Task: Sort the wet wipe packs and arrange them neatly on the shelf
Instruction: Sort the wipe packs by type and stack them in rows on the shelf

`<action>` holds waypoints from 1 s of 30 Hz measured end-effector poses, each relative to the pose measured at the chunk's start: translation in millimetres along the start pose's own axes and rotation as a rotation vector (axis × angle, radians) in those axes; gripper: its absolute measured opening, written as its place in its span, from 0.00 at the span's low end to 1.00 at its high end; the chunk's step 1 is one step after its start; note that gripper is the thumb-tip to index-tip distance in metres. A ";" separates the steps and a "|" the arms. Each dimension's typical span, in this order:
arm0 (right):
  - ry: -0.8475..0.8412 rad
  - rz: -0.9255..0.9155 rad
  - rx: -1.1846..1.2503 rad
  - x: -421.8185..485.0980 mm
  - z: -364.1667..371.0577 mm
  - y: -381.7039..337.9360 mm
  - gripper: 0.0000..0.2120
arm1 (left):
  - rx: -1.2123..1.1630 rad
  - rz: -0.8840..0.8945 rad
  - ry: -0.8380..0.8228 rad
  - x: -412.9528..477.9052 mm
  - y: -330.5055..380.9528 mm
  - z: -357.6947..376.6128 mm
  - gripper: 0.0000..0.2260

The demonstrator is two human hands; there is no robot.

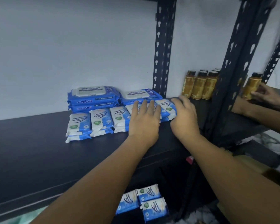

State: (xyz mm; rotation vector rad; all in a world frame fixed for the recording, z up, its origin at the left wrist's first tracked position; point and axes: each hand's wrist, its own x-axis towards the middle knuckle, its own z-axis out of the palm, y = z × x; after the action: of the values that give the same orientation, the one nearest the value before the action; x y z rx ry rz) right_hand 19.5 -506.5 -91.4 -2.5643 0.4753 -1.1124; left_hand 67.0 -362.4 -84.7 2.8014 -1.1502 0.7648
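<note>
Several small white-and-blue wipe packs (pixel 100 122) lie in a row on the dark shelf (pixel 31 151), some stacked two high. Behind them sit large blue Antabax packs, a stack on the left (pixel 92 97) and one on the right (pixel 139 95). My left hand (pixel 144 122) lies flat with straight fingers on the fourth small pack. My right hand (pixel 184 117) presses against the right side of the last small pack (pixel 166 109), fingers relaxed. Three more small packs (pixel 144 202) lie below the shelf.
A black perforated post (pixel 162 50) stands behind the packs, another post (pixel 233 70) at the right. Gold bottles (pixel 199 85) stand at the back right. Another person's hand (pixel 265 94) holds a gold bottle (pixel 251 87) on the neighbouring shelf.
</note>
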 end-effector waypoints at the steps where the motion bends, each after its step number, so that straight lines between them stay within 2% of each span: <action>1: 0.045 -0.006 0.055 -12.9 -8.8 -5.3 0.31 | -0.042 0.019 0.046 -12.8 -2.1 -5.3 0.28; 3: 0.110 -0.016 0.126 -47.6 -26.7 -15.7 0.31 | -0.156 0.080 0.174 -45.8 -6.3 -16.0 0.24; 6: 0.199 0.034 0.211 -111.6 -42.7 -21.3 0.29 | -0.305 0.300 0.328 -107.7 -13.5 -31.1 0.18; 8: 0.212 0.134 0.265 -152.3 -42.6 -22.0 0.27 | -0.375 0.454 0.359 -153.0 -17.4 -33.8 0.16; 10: 0.142 0.299 0.299 -184.2 -35.4 -23.8 0.25 | -0.423 0.495 0.272 -195.9 -20.1 -19.6 0.14; 12: 0.009 0.575 0.365 -207.4 -25.0 -22.7 0.20 | -0.480 0.404 0.057 -229.1 -24.0 5.4 0.12; 15: -0.228 1.023 0.508 -236.1 2.9 -8.8 0.08 | -0.578 0.142 -0.230 -263.2 -35.1 51.6 0.12; 17: -0.402 1.194 0.561 -250.8 21.2 1.1 0.02 | -0.653 -0.023 -0.355 -277.4 -43.9 81.2 0.12; 19: -0.501 1.348 0.615 -262.6 37.1 8.0 0.05 | -0.726 -0.172 -0.444 -285.0 -51.3 109.1 0.13; 21: -0.521 1.487 0.640 -272.7 55.3 16.0 0.03 | -0.786 -0.265 -0.505 -286.2 -57.2 138.7 0.14; 23: -0.546 1.573 0.663 -282.1 78.5 25.3 0.05 | -0.788 -0.295 -0.539 -281.4 -60.1 167.5 0.13; 30: -0.538 1.771 0.815 -295.1 155.7 61.5 0.20 | -0.654 -0.272 -0.550 -222.2 -59.6 268.2 0.17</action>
State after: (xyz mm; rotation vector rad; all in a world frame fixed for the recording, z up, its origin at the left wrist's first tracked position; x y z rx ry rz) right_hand -65.8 -416.9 -407.3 -0.8581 1.2958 0.1162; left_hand 87.3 -225.8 -409.9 2.5330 -0.8100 -0.3739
